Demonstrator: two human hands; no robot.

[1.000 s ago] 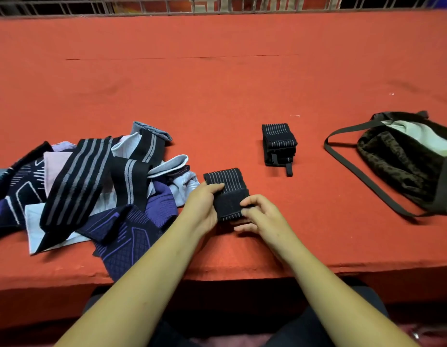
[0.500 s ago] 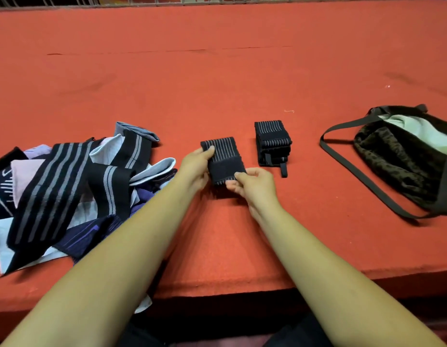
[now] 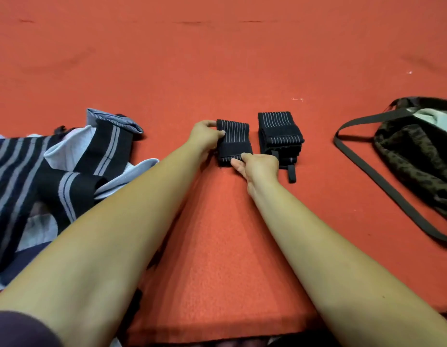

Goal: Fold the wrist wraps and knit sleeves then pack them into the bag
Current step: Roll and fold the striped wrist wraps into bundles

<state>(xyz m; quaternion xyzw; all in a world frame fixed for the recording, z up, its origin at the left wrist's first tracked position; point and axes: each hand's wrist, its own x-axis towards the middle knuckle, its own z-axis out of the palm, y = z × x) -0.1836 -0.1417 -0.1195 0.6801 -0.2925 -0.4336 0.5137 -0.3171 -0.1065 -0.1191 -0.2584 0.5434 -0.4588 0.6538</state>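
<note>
At R, bag w/ pale fabric inside, wrap stack nearby

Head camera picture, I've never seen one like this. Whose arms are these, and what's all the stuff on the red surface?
No machine here: a person wears a camera on the head, so the view looks down along both bare arms. The left hand grips the left edge of a folded black wrist wrap; the right hand pinches its near corner. Beside it, to the right, sits a stack of folded wraps. Unfolded wraps and sleeves lie heaped at left, the bag at right, all on the red table.
</note>
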